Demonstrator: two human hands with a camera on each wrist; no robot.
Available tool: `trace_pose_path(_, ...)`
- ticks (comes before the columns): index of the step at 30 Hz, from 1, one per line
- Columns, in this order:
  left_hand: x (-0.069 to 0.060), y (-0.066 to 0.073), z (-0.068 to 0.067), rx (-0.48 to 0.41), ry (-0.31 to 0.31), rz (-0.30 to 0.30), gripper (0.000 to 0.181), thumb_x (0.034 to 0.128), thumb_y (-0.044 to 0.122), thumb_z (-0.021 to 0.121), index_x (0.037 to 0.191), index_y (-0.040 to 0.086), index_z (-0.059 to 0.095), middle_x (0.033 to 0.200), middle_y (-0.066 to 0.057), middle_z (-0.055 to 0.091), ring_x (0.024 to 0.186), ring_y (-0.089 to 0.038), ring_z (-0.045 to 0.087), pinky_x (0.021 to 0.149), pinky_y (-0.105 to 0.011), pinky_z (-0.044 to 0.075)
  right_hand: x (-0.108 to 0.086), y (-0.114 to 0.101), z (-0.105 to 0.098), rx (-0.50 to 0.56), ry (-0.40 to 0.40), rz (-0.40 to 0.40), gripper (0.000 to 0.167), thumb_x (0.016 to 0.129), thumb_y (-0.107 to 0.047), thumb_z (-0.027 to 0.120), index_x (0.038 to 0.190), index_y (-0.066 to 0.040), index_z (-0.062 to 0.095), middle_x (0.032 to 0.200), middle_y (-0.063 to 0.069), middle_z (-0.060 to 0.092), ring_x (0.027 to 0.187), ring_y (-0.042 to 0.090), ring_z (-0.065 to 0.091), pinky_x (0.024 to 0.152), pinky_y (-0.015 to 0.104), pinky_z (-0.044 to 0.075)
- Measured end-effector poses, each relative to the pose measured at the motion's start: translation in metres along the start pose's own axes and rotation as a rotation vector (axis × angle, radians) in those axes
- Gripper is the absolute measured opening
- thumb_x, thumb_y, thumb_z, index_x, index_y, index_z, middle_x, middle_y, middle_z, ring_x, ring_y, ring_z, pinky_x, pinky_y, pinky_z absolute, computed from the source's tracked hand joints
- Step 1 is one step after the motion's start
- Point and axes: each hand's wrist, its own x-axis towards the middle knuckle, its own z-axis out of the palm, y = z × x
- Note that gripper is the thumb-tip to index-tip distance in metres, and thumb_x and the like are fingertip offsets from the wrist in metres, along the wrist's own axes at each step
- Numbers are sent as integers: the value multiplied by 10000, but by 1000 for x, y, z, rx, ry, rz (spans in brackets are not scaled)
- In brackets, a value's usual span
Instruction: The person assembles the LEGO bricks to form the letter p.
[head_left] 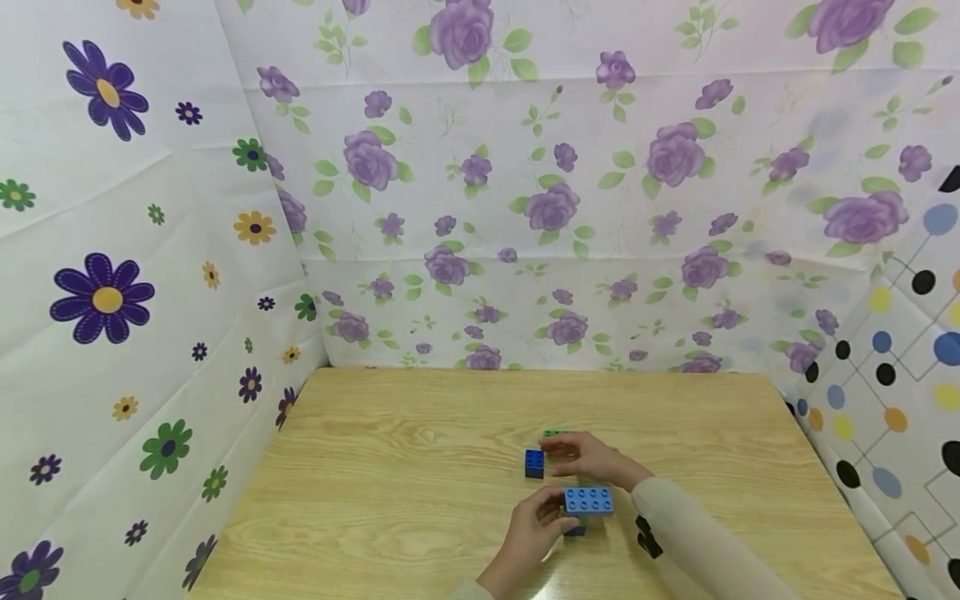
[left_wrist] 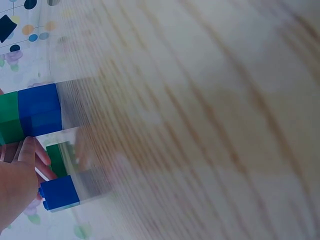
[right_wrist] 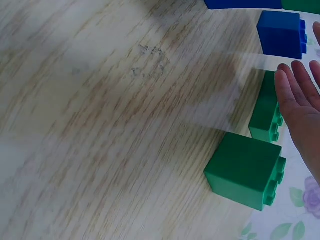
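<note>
My left hand grips a stack from its left side, a light blue eight-stud brick on top, with green and blue parts below. In the left wrist view this hand is beside the blue part of the stack. My right hand holds nothing, its fingers extended just right of a small dark blue brick. In the right wrist view the right hand is beside a low green brick, with the small blue brick past its fingertips.
A larger green brick stands near the low green one in the right wrist view. The wooden table meets flowered cloth at the back and left, and dotted cloth on the right. A black thing shows beside the right sleeve.
</note>
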Motion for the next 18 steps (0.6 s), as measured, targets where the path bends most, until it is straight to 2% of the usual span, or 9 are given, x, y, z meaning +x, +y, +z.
trace_pose_path(8, 0, -1, -1, -21, -28, 3, 351, 854, 100, 720, 1189, 68, 623, 1207, -56, 624, 1167, -248, 583, 965, -308, 513, 8, 1, 4, 29, -16, 38, 517, 922, -82, 651, 1389, 23, 454, 1387, 189, 498, 1247, 358, 497, 979, 414, 508)
trace_pose_path(14, 1, -3, -1, -16, -34, 2, 355, 855, 127, 723, 1190, 68, 622, 1197, -41, 625, 1159, -226, 586, 957, -297, 516, 11, 5, 7, -2, -18, 41, 500, 921, -155, 670, 1372, -28, 494, 1339, 137, 546, 1215, 329, 527, 1003, 456, 482)
trace_pose_path(18, 2, -4, -2, 0, -37, 17, 364, 857, 124, 720, 1196, 46, 615, 1205, -64, 621, 1162, -243, 584, 953, -306, 520, 13, 7, 8, -5, -9, 44, 478, 916, -149, 675, 1351, -31, 516, 1319, 143, 559, 1198, 336, 538, 1001, 467, 481)
